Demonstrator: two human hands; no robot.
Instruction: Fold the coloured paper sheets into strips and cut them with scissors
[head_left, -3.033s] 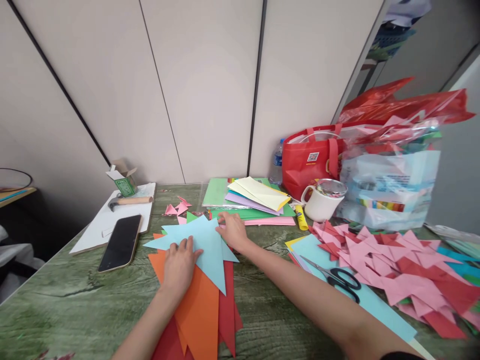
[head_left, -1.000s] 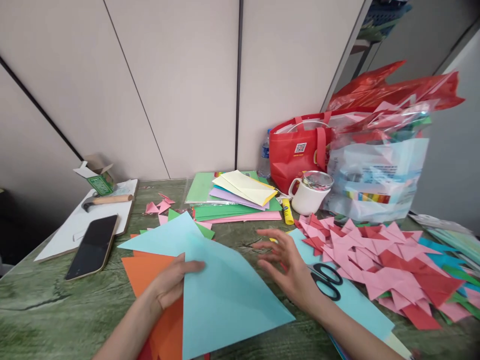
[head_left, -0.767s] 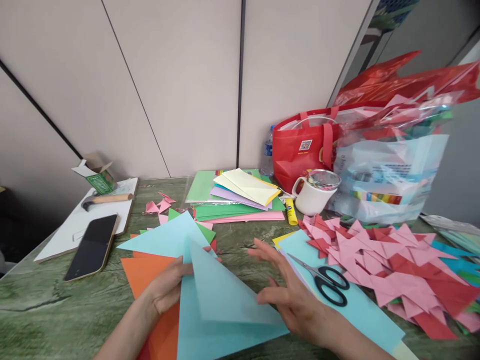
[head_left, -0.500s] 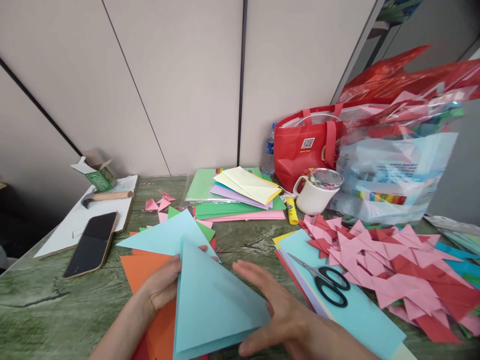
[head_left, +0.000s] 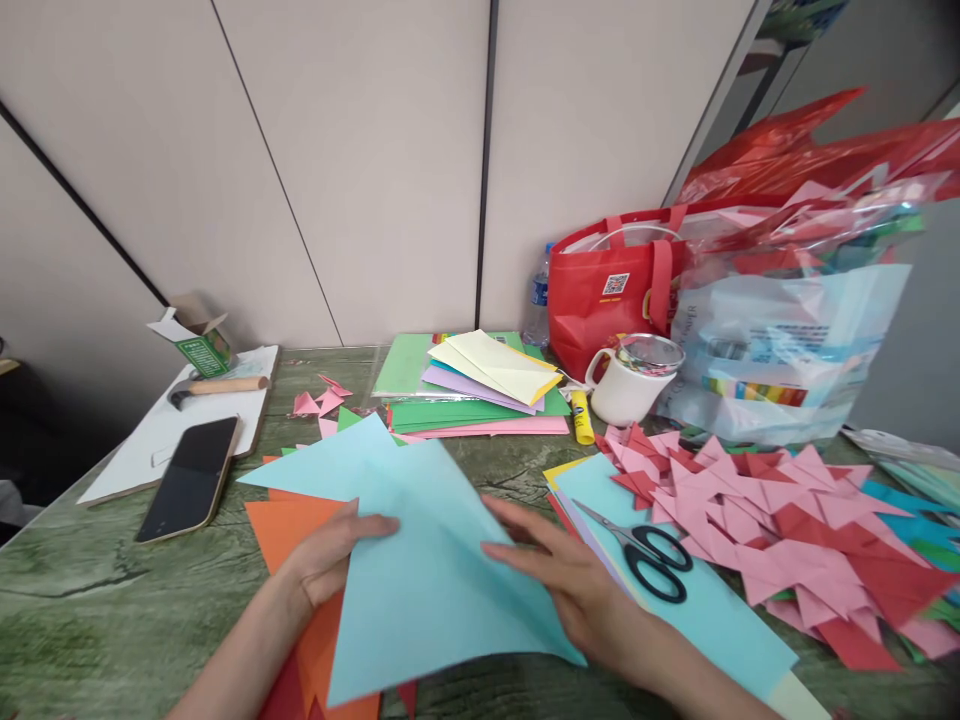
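A: Where is the light blue sheet [head_left: 427,580] right now?

B: Near middle of the table [head_left: 75,620], partly over the orange paper [head_left: 281,525], with its near edge bowed

A: And the left hand [head_left: 330,555], what is it doing?

B: Pinching the sheet's left edge, thumb on top and the other fingers mostly hidden

A: The right hand [head_left: 574,595] too?

B: It is at the right edge, fingers slightly apart and laid against the paper; its thumb is hidden, so I cannot tell whether it grips

A: What lies close to that hand?

B: Just to the right, black-handled scissors [head_left: 652,560] on a stack of coloured paper [head_left: 739,630], and farther right a heap of pink and red folded pieces [head_left: 765,540]

A: Anything on the far side?

B: A yellow glue stick [head_left: 582,418] beside a white mug [head_left: 626,392]; at the far left, a phone [head_left: 191,480] and a hammer [head_left: 229,386] rest on a white board [head_left: 124,470]
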